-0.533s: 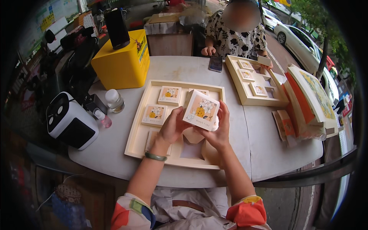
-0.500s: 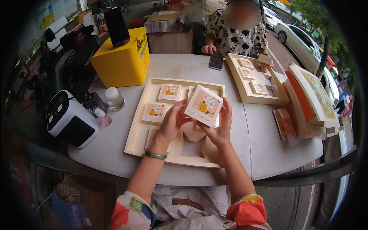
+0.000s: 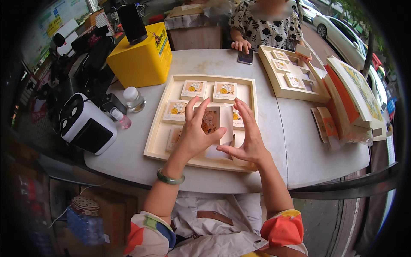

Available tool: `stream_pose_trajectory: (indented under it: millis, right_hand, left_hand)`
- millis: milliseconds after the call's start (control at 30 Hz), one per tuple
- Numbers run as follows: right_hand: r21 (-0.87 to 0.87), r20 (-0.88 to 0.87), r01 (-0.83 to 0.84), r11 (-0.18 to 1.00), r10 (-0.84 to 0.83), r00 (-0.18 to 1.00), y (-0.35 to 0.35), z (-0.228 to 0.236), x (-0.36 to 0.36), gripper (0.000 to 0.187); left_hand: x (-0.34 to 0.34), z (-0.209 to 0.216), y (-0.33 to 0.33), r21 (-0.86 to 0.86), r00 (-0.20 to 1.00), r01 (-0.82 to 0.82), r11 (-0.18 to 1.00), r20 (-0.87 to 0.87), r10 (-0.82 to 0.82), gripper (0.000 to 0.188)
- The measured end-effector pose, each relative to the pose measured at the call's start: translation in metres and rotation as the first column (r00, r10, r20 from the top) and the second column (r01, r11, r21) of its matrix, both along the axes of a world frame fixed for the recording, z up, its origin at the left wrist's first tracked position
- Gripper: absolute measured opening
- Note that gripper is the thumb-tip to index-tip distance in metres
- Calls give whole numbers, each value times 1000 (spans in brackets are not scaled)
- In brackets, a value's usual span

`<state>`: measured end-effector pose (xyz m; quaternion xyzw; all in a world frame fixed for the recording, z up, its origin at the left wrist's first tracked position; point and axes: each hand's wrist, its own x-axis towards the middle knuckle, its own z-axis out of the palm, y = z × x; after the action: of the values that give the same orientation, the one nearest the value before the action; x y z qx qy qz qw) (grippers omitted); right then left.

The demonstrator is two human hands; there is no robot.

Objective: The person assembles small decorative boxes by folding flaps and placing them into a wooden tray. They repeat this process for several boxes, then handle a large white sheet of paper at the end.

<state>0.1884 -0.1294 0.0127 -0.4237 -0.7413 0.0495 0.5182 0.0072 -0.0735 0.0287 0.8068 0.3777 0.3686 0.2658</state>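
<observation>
My left hand and my right hand hover over a cream tray, fingers spread and thumbs facing each other. Neither appears to hold anything. Square flower-printed mooncake boxes sit in the tray: one box at the far left, another box at the far right, and a box below the left one. Fingers partly cover a box on the right and a box at the near left. Between my hands show a darker flower-printed piece and a pale upright panel.
Across the table, a person's hand rests at a phone, beside a second tray of boxes. Paper bags stand at the right. A yellow box, a jar, a pink spray bottle and a white appliance line the left.
The mooncake box held between both hands has been let go. My fingers have spread apart. The boxes at the far right and middle right now show more. The whole view has shifted slightly.
</observation>
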Motion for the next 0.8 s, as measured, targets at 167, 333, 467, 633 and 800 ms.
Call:
stream_pose_trajectory:
  millis: [167, 333, 467, 633, 800]
  right_hand:
    - [-57, -404, 289, 956, -287, 869, -11, -36, 59, 64]
    - [-219, -598, 359, 907, -415, 686, -19, -67, 71, 36]
    - [-310, -429, 306, 900, -420, 800, -23, -65, 52, 40]
    - [-437, -291, 262, 861, -411, 864, -23, -74, 46, 48]
    - [-476, -303, 213, 853, -387, 871, -21, -76, 48, 48]
  left_hand:
    - [0, -3, -26, 45, 995, -90, 995, 38, 88, 76]
    - [20, -7, -43, 81, 968, -116, 990, -212, 131, 71]
    - [31, -22, -47, 145, 900, -121, 982, -401, 170, 69]
    - [43, -18, -48, 134, 826, -146, 980, -529, 195, 70]
    - [49, -10, -52, 99, 767, -161, 982, -613, 188, 69]
